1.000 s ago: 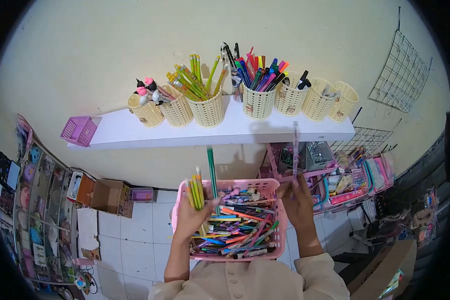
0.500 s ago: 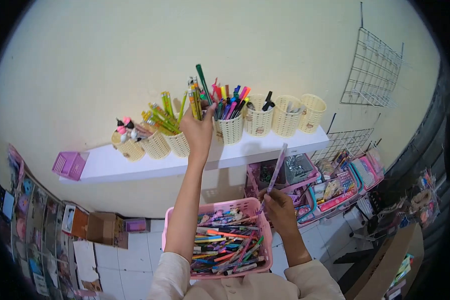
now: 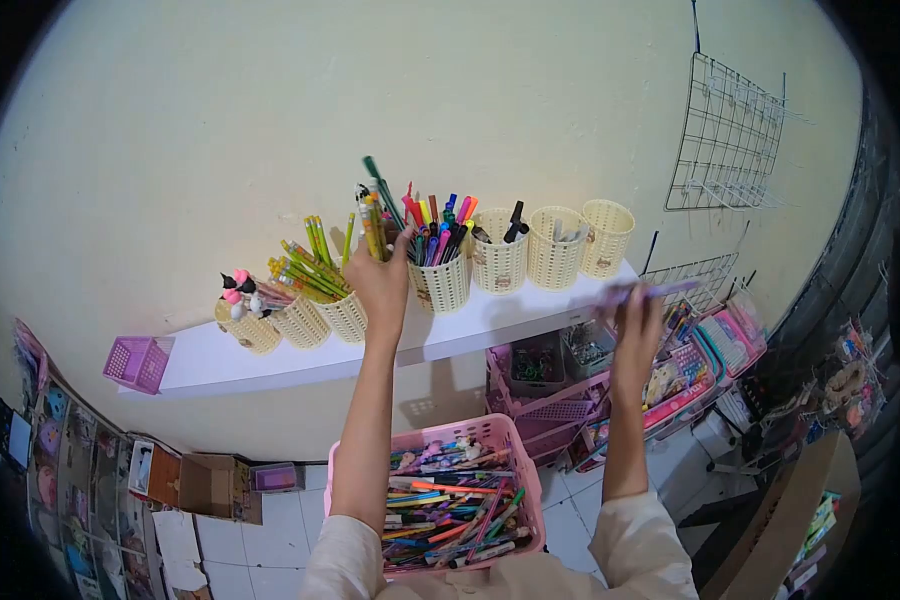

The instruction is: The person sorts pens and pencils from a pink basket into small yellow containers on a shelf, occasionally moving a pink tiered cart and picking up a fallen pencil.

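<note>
Head view: the left hand [image 3: 382, 285] is clenched round a bunch of pencils [image 3: 373, 222] at the cream cups [image 3: 440, 285] on the shelf [image 3: 270, 360]. The right hand [image 3: 637, 325] pinches a purple pen [image 3: 650, 292] near the shelf's end.

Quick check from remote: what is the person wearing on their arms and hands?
Both hands, the left hand and the right hand, are bare: no gloves, rings or watch show. The forearms are uncovered; cream sleeves are pushed up to about the elbows, part of a buttoned cream top.
</note>
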The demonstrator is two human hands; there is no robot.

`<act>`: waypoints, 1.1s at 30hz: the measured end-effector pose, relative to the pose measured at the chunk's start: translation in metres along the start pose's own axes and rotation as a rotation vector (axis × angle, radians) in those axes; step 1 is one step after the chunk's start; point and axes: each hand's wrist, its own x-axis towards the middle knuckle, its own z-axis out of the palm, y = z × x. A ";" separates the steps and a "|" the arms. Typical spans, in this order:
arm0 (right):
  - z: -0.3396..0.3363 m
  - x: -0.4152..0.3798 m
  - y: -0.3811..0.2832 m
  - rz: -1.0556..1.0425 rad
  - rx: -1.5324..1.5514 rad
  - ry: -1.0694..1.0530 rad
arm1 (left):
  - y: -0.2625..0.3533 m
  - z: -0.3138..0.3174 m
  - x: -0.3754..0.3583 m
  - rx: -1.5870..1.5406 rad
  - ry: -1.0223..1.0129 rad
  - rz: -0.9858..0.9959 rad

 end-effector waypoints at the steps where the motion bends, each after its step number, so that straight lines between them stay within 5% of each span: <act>1: 0.006 0.021 -0.003 -0.113 -0.018 0.058 | -0.005 0.001 -0.002 0.001 -0.001 0.000; 3: 0.021 0.063 -0.004 -0.313 0.011 0.110 | -0.011 0.001 -0.007 0.137 -0.121 0.009; 6: 0.033 0.111 0.007 -0.316 -0.147 0.009 | -0.010 -0.003 -0.008 0.176 -0.212 -0.050; 8: 0.038 0.131 0.023 -0.219 -0.570 -0.297 | -0.015 -0.004 -0.006 0.191 -0.241 -0.077; 13: 0.048 0.131 0.040 -0.043 -0.524 -0.357 | -0.004 -0.010 -0.003 0.088 -0.135 -0.114; 23: 0.053 0.079 -0.015 -0.502 -0.533 -0.007 | 0.047 -0.049 0.004 -0.345 0.056 -0.234; 26: 0.045 0.059 -0.033 -0.438 -0.349 -0.072 | 0.049 -0.062 0.030 -0.497 0.338 0.007; 29: 0.037 0.040 -0.033 -0.431 -0.242 -0.093 | 0.021 -0.059 0.048 -0.406 0.306 -0.047; 33: 0.027 0.014 -0.031 -0.418 -0.198 -0.119 | -0.031 -0.044 0.045 -0.080 0.011 -0.062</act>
